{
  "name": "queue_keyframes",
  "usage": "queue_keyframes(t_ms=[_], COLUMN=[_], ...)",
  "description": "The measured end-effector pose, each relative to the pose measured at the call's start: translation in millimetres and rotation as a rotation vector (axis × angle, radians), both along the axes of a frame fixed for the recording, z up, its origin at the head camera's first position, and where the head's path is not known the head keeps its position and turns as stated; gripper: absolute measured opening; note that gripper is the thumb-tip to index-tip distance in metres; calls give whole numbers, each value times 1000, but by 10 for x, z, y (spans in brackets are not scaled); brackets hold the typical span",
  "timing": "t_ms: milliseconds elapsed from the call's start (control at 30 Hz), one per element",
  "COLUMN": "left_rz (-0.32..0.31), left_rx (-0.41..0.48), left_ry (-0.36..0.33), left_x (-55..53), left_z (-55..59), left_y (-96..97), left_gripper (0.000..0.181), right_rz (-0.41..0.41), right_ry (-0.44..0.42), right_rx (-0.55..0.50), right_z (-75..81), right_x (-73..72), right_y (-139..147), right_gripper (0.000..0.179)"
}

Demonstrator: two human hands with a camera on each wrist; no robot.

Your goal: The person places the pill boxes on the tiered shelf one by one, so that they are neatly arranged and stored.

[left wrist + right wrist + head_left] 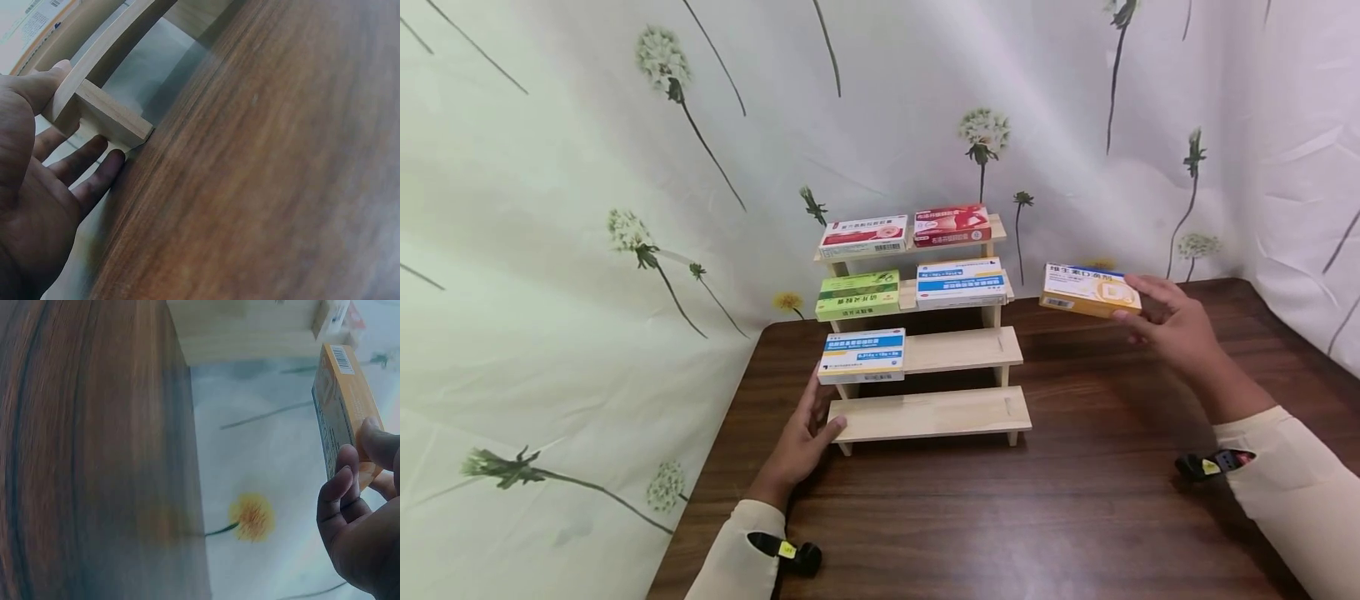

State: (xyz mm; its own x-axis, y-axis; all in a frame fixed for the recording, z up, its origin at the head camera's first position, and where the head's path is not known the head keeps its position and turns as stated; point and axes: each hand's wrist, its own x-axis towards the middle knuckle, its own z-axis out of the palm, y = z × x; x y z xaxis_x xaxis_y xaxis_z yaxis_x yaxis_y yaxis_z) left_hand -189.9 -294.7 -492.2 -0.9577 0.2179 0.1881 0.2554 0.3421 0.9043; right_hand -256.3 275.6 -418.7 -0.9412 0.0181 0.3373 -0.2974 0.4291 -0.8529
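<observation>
My right hand [1176, 321] pinches a white-and-orange medicine box [1086, 290] above the table, to the right of a stepped wooden display rack [928, 414]. In the right wrist view, the thumb presses the orange side of the box [350, 403]. My left hand [801, 446] holds the left end of the rack's lowest step. In the left wrist view, its thumb lies on the board [94, 62] and its fingers reach below beside the leg. A blue-and-white box [862, 356] sits at the left of the step above.
On the second step from the top are a green box [858, 295] and another blue-and-white box [961, 283]. The top step bears a white-and-red box [865, 235] and a red box [952, 225]. Behind the brown table [925, 517] hangs a flower-print curtain [887, 108].
</observation>
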Motion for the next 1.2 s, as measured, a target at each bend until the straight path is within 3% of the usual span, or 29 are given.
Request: queue_keyframes(t_ms=[400, 700, 1067, 1200], left_rz=[-8, -8, -10, -13], left_rx=[-5, -7, 3, 3], left_ry=[-1, 1, -3, -1], left_x=[15, -12, -1, 1], left_z=[-10, 2, -11, -9], left_y=[-23, -20, -13, -17], left_gripper=[97, 97, 96, 96], right_rz=[20, 56, 143, 125], right_ry=[60, 94, 197, 292], right_rx=[42, 24, 45, 78], right_z=[212, 253, 269, 260], right_x=[194, 334, 456, 487], right_y=[-271, -399, -602, -663], right_gripper=[65, 64, 66, 69])
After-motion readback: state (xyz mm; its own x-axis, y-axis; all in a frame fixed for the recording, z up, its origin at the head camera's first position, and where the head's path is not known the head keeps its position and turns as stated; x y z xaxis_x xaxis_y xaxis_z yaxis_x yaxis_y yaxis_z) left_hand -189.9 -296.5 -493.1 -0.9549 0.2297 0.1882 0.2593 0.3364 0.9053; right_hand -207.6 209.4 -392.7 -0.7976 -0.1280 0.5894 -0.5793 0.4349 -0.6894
